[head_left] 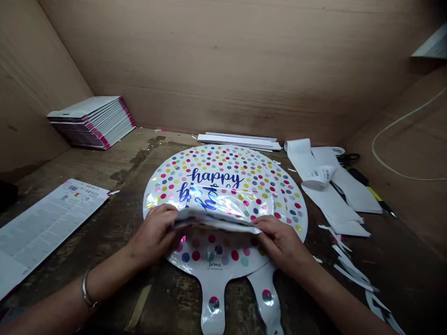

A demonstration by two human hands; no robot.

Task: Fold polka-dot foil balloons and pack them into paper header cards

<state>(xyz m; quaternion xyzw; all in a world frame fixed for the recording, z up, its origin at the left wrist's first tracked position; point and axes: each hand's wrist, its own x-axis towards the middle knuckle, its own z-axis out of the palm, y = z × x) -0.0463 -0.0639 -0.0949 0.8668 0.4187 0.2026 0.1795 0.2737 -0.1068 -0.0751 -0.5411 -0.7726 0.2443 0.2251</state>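
Flat, uninflated foil balloons (167,172) with coloured dots and blue "happy" lettering lie stacked on the table, and their tails hang toward me. On top of the stack is a folded foil balloon (226,201), its near edge raised in a fold. My left hand (161,232) pinches the left end of that fold, and my right hand (281,239) grips the right end. Both hands are closed on it, partly resting over the stack. Some fingertips are hidden behind the foil.
Folded printed cards (94,121) stand stacked at the back left; a long printed card sheet (52,232) lies at the left. White strips (239,142) lie along the back wall. To the right are white papers (335,200), scissors (349,159), a yellow-black pen-like tool (375,195) and scraps.
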